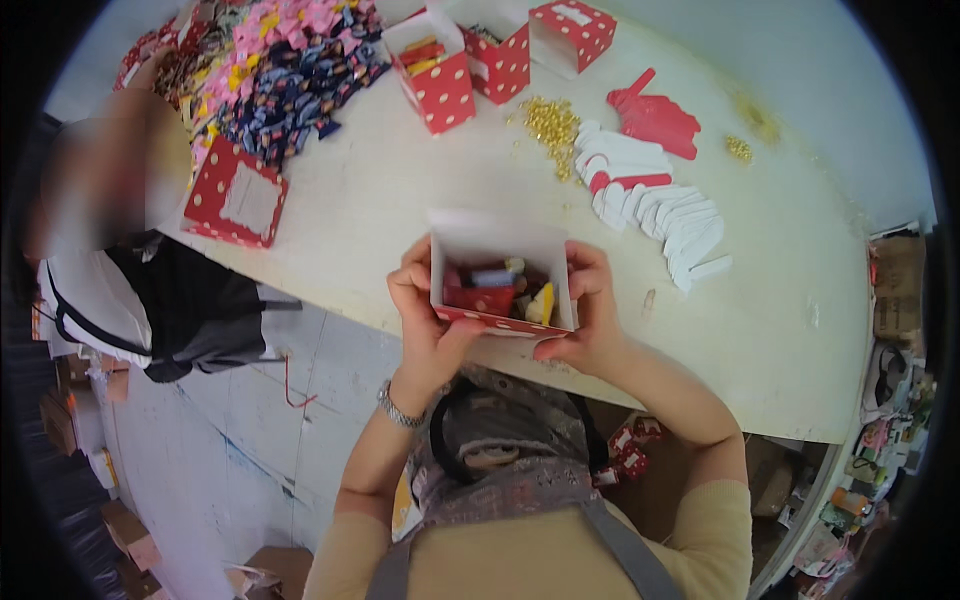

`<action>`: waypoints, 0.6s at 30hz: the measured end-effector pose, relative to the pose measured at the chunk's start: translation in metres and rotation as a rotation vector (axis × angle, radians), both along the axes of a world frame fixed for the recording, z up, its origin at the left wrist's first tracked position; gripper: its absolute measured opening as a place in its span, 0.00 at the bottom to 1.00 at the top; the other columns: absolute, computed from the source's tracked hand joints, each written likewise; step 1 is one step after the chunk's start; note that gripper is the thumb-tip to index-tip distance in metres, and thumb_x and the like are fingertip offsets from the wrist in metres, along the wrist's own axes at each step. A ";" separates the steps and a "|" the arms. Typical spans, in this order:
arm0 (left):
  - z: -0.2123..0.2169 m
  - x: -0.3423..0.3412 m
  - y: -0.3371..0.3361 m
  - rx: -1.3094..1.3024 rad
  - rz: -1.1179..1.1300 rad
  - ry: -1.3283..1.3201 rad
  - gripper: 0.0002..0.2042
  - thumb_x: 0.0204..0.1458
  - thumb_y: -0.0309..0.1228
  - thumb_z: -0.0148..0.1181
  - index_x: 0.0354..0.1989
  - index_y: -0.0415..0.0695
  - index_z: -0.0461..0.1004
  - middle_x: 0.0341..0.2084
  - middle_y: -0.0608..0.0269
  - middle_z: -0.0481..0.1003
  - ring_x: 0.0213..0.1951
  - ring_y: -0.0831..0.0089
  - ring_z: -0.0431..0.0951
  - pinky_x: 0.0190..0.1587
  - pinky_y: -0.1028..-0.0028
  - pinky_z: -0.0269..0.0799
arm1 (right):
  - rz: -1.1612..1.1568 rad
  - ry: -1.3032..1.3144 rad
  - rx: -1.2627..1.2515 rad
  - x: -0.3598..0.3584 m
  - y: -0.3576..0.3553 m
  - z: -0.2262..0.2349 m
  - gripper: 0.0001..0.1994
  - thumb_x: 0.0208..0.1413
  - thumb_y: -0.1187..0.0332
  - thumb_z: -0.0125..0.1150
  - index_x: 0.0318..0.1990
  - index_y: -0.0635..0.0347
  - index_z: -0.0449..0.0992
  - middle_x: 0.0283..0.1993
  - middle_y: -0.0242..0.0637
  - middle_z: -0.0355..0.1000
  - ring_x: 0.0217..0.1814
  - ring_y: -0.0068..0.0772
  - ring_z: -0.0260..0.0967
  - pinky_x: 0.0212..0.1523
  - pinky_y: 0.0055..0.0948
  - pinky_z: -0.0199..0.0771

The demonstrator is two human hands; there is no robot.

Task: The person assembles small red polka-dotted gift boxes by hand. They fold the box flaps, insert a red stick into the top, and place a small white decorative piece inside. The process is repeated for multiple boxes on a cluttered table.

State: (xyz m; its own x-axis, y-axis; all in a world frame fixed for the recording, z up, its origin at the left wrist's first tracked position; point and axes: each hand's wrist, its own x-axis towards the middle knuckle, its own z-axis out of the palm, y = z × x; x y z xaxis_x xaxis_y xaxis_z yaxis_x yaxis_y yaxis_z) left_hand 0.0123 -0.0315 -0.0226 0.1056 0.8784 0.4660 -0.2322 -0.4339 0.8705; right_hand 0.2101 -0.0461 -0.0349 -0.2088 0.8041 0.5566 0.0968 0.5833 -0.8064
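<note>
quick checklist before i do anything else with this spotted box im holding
1. Left hand grips the red spotted box on its left side: ok.
2. Right hand grips the box's right side: ok.
3. Box is open at the top, white flap up at the far side: ok.
4. Wrapped sweets sit inside, none spilling over the rim: ok.
5. Box held at the near edge of the white table, partly past it: not ok for letting go.
6. Whether the box is full enough: cannot tell.

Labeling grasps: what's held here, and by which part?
Both hands hold one open red dotted box of sweets: left hand on its left side, right hand on its right side.
</note>
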 end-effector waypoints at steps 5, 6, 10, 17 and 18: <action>0.007 0.005 -0.005 -0.069 0.104 -0.023 0.27 0.54 0.47 0.57 0.50 0.43 0.51 0.58 0.48 0.56 0.58 0.65 0.58 0.61 0.64 0.52 | -0.002 0.249 -0.093 -0.015 0.007 0.010 0.26 0.44 0.64 0.73 0.43 0.56 0.59 0.61 0.48 0.51 0.61 0.42 0.55 0.60 0.39 0.56; 0.008 0.008 -0.006 -0.048 0.155 -0.050 0.22 0.56 0.43 0.54 0.48 0.39 0.56 0.53 0.51 0.61 0.53 0.69 0.62 0.58 0.68 0.55 | -0.055 0.143 -0.067 -0.014 0.005 0.011 0.23 0.45 0.67 0.71 0.44 0.57 0.61 0.60 0.47 0.53 0.59 0.41 0.57 0.59 0.38 0.57; 0.013 0.001 0.002 -0.152 0.170 0.024 0.06 0.52 0.25 0.57 0.35 0.38 0.67 0.43 0.57 0.66 0.44 0.74 0.66 0.51 0.75 0.61 | -0.155 0.089 -0.074 -0.015 0.011 0.020 0.15 0.46 0.70 0.69 0.40 0.60 0.70 0.51 0.44 0.61 0.52 0.37 0.62 0.52 0.30 0.63; 0.013 0.005 0.020 -0.508 0.157 -0.152 0.08 0.54 0.27 0.60 0.25 0.39 0.70 0.33 0.69 0.70 0.34 0.84 0.65 0.37 0.85 0.61 | -0.337 0.019 -0.105 -0.026 0.022 0.033 0.05 0.50 0.73 0.65 0.31 0.63 0.74 0.36 0.36 0.63 0.38 0.27 0.62 0.39 0.22 0.63; 0.017 0.006 0.022 -0.433 0.178 -0.088 0.08 0.55 0.26 0.60 0.26 0.40 0.70 0.29 0.71 0.70 0.31 0.86 0.67 0.34 0.86 0.63 | -0.336 0.019 -0.085 -0.025 0.026 0.028 0.06 0.51 0.74 0.64 0.29 0.63 0.72 0.34 0.33 0.61 0.36 0.22 0.61 0.38 0.20 0.63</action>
State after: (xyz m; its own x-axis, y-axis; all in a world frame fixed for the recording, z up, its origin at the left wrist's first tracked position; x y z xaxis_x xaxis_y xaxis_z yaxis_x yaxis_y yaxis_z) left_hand 0.0187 -0.0092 -0.0061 -0.0880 0.9947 0.0536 -0.2684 -0.0755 0.9603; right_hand 0.1851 -0.0204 -0.0066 0.0848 0.8700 0.4856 0.2568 0.4519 -0.8543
